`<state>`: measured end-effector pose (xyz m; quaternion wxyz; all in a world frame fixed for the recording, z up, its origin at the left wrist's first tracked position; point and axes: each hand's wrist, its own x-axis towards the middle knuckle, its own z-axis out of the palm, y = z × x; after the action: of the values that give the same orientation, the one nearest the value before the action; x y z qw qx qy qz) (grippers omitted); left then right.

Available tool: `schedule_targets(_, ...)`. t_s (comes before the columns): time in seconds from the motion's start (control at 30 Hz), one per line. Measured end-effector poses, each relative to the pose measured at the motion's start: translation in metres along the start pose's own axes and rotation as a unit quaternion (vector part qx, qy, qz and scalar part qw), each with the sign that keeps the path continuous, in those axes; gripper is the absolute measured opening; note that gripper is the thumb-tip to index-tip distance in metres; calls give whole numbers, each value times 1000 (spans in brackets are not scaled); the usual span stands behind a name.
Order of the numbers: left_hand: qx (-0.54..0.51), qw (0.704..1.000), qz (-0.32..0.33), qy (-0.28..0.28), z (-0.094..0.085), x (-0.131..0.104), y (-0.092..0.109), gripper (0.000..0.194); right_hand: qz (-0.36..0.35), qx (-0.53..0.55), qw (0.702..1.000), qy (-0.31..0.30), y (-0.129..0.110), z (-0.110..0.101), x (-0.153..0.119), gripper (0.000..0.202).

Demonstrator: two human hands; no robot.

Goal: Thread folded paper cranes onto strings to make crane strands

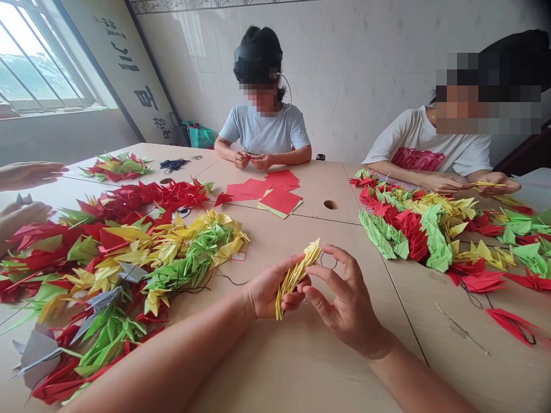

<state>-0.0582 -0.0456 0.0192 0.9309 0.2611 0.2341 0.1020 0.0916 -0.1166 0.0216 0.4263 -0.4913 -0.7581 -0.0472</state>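
Above the table's near middle, my left hand (267, 292) is closed around a tight stack of yellow folded paper cranes (297, 275), which it holds at a slant. My right hand (348, 301) is just to the right of the stack, thumb and fingers apart, the fingertips close to the cranes' edge. A thin dark thread (334, 258) loops by its index and middle fingers; whether they touch it I cannot tell. To the left lies a big heap of strung paper cranes (189, 252) in yellow, green, red and grey.
Red and green paper squares (279, 201) lie ahead, near a table hole (331, 205). More strung cranes (413, 229) spread at right, with a thin needle-like wire (462, 328) nearer me. Two people (264, 129) sit opposite; another person's hands (26, 215) reach in from the left. Dark thread (174, 165) lies farther back.
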Motion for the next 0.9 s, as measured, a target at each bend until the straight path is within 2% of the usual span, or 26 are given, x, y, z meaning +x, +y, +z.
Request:
schedule_targets(0.23, -13, 1000, 21, 3, 3, -2, 1, 31, -33, 31, 999, -12, -2, -1, -2, 18)
schedule_targets(0.9, -13, 998, 56, 5, 4, 0, -2, 30, -60, 29, 997, -30, -1, 1, -1, 16)
